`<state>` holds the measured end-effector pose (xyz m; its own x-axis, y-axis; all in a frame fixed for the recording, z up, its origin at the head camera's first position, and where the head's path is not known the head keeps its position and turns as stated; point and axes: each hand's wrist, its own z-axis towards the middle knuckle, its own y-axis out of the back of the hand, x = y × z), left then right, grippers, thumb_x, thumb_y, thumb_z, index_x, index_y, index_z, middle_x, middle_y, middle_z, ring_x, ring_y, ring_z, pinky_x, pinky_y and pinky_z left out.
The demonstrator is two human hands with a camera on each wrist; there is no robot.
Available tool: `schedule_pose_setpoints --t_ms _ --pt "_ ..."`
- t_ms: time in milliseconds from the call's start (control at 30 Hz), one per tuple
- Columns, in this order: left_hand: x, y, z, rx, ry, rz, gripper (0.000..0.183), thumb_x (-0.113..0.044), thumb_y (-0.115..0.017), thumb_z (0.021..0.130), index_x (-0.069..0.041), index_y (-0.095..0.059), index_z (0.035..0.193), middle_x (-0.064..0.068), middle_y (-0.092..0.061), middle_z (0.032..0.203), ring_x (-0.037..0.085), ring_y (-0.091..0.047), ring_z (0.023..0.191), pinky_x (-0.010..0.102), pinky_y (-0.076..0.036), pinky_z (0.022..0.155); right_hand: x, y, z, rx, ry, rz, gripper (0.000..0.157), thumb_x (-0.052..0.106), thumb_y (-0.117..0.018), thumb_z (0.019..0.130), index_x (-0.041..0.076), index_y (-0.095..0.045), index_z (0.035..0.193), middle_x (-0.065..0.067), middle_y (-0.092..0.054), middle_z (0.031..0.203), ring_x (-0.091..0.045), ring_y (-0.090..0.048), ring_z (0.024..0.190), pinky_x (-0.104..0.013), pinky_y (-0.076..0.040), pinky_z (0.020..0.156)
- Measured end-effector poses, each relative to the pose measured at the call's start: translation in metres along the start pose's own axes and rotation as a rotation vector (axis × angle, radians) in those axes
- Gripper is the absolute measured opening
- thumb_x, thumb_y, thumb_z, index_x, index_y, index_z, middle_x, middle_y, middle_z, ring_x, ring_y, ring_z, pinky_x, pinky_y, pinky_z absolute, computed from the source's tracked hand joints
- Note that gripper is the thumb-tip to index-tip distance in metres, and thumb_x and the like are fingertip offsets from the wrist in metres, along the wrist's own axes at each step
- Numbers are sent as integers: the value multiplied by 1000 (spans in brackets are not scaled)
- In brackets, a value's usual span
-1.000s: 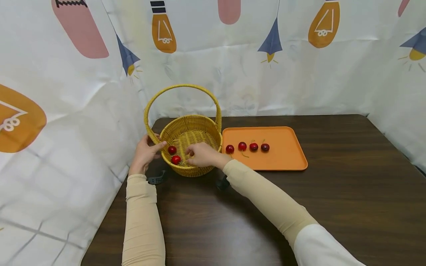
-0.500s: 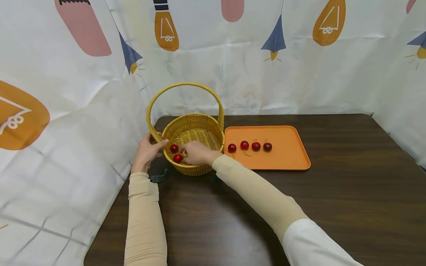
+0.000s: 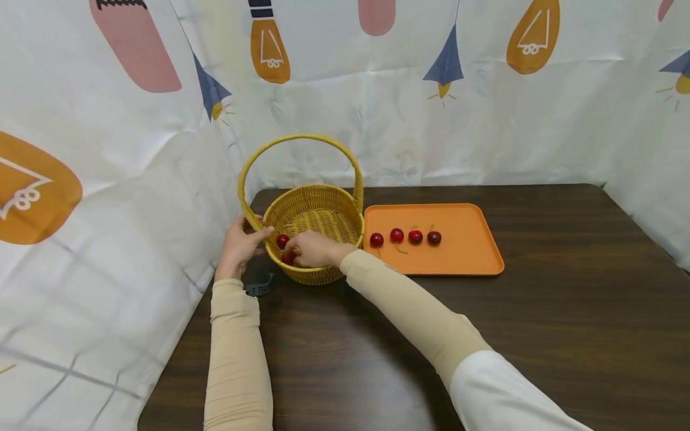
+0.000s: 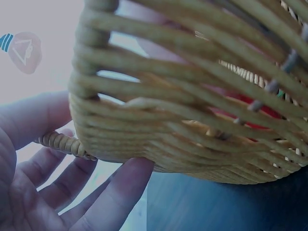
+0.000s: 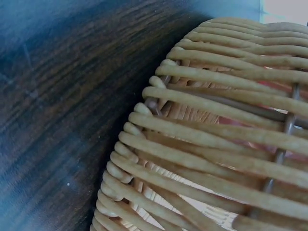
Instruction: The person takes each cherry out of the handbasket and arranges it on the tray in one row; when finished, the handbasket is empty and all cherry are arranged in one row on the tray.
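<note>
A yellow woven basket with a tall arched handle stands at the table's left. My left hand grips its left rim by the handle's base, the thumb over the edge; the left wrist view shows fingers against the weave. Inside the basket, my right hand reaches down with curled fingers and pinches a red cherry, which they partly cover. Another cherry lies just behind it. From the right wrist only the basket's outer wall shows, hiding that hand's fingertips.
An orange tray sits right of the basket, close to its side. Several cherries with stems lie on it in a row. The dark wooden table extends right and forward; a printed white curtain hangs behind.
My right hand has moved left inside the basket, and its fingers have come over the front cherry. The left hand keeps its hold on the rim. The view has shifted slightly.
</note>
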<state>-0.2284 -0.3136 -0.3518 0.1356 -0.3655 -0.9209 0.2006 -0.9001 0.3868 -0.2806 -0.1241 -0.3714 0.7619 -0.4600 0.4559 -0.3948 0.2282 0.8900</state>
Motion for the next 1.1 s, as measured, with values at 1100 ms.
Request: schedule_pose_setpoints --t_ms 1100 --pt "2 2 2 9 -2 -7 56 -27 -68 93 -5 -42 138 9 -48 122 29 -55 110 45 -56 81 -6 -1 4 30 30 -12 30 13 -66 92 11 -67 122 -2 -67 111 -13 -59 95 -24 -49 84"
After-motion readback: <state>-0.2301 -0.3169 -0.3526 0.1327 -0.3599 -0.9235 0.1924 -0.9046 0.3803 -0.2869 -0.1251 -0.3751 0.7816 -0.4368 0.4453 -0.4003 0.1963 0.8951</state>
